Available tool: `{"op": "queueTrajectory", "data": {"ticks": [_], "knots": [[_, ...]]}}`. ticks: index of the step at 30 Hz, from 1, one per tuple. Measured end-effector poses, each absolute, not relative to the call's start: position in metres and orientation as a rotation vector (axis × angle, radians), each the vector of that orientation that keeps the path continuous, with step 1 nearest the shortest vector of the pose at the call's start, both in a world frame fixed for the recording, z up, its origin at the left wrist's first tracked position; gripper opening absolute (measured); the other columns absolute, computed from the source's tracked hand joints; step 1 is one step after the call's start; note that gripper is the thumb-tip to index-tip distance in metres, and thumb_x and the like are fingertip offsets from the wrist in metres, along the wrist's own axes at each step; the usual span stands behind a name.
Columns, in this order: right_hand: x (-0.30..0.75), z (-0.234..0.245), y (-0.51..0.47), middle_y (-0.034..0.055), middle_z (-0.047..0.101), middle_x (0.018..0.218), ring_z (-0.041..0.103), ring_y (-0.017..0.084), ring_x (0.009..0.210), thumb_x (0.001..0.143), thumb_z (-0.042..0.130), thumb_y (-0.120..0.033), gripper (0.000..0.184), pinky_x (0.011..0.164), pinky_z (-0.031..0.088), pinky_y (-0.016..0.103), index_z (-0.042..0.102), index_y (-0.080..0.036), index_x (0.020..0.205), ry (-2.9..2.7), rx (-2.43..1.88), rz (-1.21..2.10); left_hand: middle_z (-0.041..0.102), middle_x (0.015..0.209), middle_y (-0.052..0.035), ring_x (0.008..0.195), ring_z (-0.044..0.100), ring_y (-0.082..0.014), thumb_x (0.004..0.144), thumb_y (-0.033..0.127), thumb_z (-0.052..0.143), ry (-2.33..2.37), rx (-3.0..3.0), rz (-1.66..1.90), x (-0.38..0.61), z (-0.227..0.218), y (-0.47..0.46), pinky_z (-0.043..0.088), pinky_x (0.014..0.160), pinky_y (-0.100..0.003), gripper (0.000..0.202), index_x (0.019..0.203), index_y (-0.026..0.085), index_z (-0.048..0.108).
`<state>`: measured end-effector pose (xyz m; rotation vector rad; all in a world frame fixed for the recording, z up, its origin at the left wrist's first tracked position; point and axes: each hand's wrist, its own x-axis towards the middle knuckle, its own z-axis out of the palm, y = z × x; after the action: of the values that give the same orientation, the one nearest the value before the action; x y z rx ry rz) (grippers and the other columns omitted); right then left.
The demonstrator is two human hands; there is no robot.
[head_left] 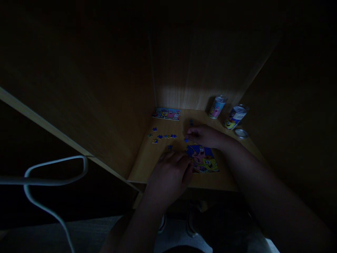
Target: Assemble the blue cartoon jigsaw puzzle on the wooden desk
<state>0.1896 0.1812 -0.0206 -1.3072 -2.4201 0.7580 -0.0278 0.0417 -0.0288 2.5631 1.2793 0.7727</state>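
A partly joined jigsaw puzzle (204, 160) with pink and yellow cartoon figures on blue lies near the front of the wooden surface. My left hand (171, 172) rests against its left side, fingers curled; whatever is under them is hidden. Above the puzzle's top edge, my right hand (204, 136) pinches a small blue puzzle piece (186, 140) at its fingertips. Several loose pieces (160, 137) are scattered to the left. One dark piece (170, 147) lies just beyond my left hand, and another (191, 122) sits behind my right hand.
A cartoon picture card (166, 114) lies at the back left. Two clear printed canisters, one farther back (218, 107) and one nearer (236, 116), stand at the right beside a round lid (241, 133). Wooden panels enclose the surface (142, 165). A white cable (55, 182) hangs at left.
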Motion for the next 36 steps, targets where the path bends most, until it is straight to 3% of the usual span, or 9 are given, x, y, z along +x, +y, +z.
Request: {"op": "queueTrajectory", "data": {"ticks": [25, 36], "knots": [[0.1891, -0.0185, 0.1812, 0.0017, 0.073, 0.083, 0.063, 0.017, 0.075, 0.099, 0.059, -0.042, 0.026, 0.071, 0.044, 0.030, 0.072, -0.020, 0.094, -2.426, -1.261, 0.713, 0.075, 0.113, -0.0056, 0.108, 0.067, -0.0262, 0.102, 0.020, 0.065, 1.274, 2.572, 0.784, -0.0277, -0.0291, 0.0416, 0.054, 0.103, -0.051, 0.012, 0.111, 0.023, 0.073], [0.1863, -0.0140, 0.1785, -0.0005, 0.066, 0.072, 0.054, 0.014, 0.063, 0.100, 0.059, -0.044, 0.028, 0.064, 0.039, 0.029, 0.070, -0.021, 0.088, -2.349, -1.248, 0.626, 0.075, 0.114, -0.0059, 0.108, 0.068, -0.0267, 0.102, 0.020, 0.065, 1.274, 2.571, 0.809, -0.0278, -0.0304, 0.0422, 0.055, 0.103, -0.053, 0.014, 0.113, 0.023, 0.072]]}}
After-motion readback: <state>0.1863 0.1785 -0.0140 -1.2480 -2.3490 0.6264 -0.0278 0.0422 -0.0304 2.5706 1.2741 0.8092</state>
